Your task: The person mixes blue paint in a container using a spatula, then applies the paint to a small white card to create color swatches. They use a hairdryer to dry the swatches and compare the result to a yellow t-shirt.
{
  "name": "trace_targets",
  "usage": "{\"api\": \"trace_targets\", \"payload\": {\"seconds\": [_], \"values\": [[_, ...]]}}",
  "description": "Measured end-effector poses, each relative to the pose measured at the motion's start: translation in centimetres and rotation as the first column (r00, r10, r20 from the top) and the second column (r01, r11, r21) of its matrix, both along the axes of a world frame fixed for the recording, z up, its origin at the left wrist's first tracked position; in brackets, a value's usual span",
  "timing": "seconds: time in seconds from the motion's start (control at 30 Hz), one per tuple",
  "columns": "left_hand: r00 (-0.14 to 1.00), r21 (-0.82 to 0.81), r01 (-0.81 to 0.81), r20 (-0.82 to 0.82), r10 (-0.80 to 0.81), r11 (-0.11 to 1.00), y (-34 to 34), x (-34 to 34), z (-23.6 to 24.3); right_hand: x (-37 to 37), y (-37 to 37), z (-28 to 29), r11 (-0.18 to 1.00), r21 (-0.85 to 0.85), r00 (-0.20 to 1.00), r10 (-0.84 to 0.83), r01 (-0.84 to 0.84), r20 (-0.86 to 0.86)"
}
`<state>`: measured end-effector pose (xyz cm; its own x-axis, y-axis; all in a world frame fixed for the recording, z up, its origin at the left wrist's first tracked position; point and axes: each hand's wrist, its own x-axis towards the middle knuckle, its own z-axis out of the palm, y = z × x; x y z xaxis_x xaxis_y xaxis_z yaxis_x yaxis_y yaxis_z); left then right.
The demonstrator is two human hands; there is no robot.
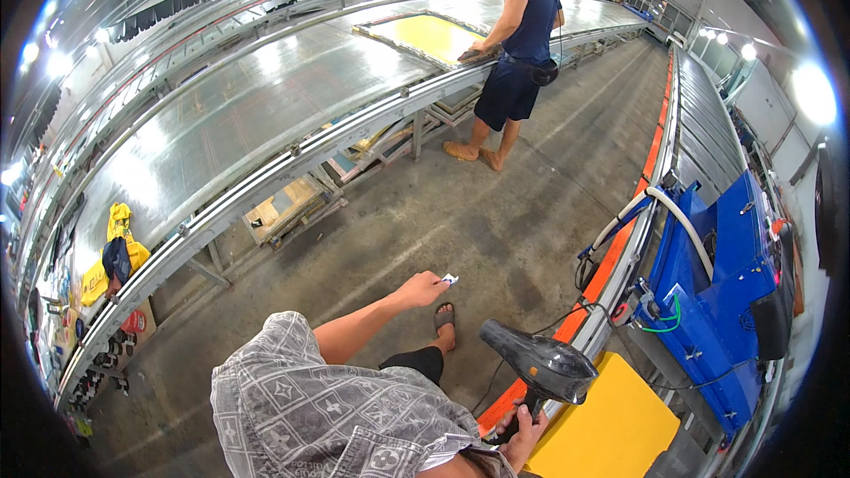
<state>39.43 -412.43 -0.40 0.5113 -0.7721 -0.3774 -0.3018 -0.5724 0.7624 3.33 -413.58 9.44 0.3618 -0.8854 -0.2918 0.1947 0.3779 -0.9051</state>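
My right hand (524, 438) is closed around the handle of a black hair dryer (542, 363), whose nozzle points left. Just below the dryer lies a yellow box-like surface (606, 420) beside the right rail. My left hand (420, 290) reaches forward over the floor. Its fingers pinch a small white piece with dark marks (450, 280), too small to tell its kind. My grey patterned sleeve (274, 363) covers the upper left arm.
A long metal table (266, 106) runs along the left, with stacked frames (288, 208) beneath it. A co-worker (522, 35) leans on a yellow screen frame (427, 35). Blue machinery (717, 301) with hoses stands at the right by an orange-edged rail (611, 274). Yellow cloth (119, 248) lies at left.
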Motion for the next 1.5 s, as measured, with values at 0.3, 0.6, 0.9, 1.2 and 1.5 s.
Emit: {"api": "trace_targets", "payload": {"seconds": [0.3, 0.6, 0.9, 1.2, 1.5], "values": [[0.876, -0.113, -0.176, -0.471, 0.103, 0.978, -0.4, 0.4, -0.6, -0.1, -0.6, -0.5, 0.998, -0.035, 0.999, -0.045, 0.045, -0.022], [0.568, -0.176, -0.352, -0.821, 0.061, 0.919, -1.7, 1.6, -1.0, -0.9, -1.3, -0.6, 0.998, -0.060, 0.999, 0.028, -0.026, 0.034], [0.502, -0.185, -0.315, -0.865, -0.002, 0.931, -1.6, 1.3, 2.0, -0.5, -1.3, 0.5, 0.999, -0.034, 1.000, 0.009, -0.010, -0.020], [0.576, -0.246, -0.239, -0.815, -0.067, 0.939, -2.3, 0.8, 1.9, 0.0, -1.6, 1.1, 0.998, -0.057, 1.000, 0.028, -0.027, 0.008], [0.786, -0.250, -0.109, -0.614, -0.071, 0.962, -2.6, 1.1, 1.3, -0.1, -1.9, 1.3, 0.998, -0.050, 1.000, 0.025, -0.025, 0.010]]}}
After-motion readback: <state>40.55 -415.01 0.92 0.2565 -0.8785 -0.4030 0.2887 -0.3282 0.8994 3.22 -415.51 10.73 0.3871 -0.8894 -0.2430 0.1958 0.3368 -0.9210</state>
